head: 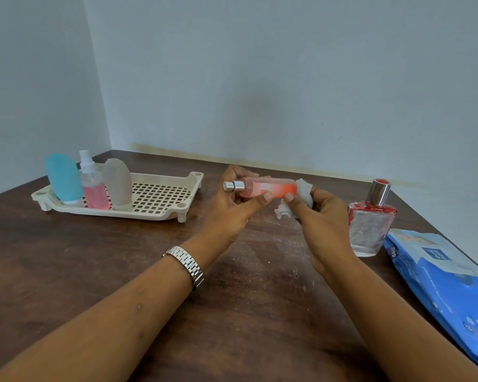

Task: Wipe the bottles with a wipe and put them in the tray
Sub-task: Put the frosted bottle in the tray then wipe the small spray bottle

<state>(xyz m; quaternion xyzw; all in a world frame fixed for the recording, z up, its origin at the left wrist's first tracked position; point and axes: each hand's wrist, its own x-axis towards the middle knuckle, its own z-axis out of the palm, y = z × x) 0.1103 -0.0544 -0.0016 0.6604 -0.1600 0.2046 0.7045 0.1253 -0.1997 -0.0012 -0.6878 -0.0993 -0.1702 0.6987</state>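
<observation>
Centrally, a pink-orange spray bottle lies horizontal above the tabletop, gripped near its silver cap by the left hand, while the right hand pinches a white wipe against the bottle's base end. At left, the cream slotted tray holds three upright bottles at its left end: a teal bottle, a pink-filled sprayer and a frosted grey bottle. At right stands a glass perfume bottle, with a blue wipes pack lying just beside it.

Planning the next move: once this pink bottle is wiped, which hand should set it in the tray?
Left, probably. The left hand grips the pink bottle, and the tray sits to that side; the right hand is busy holding the wipe.
</observation>
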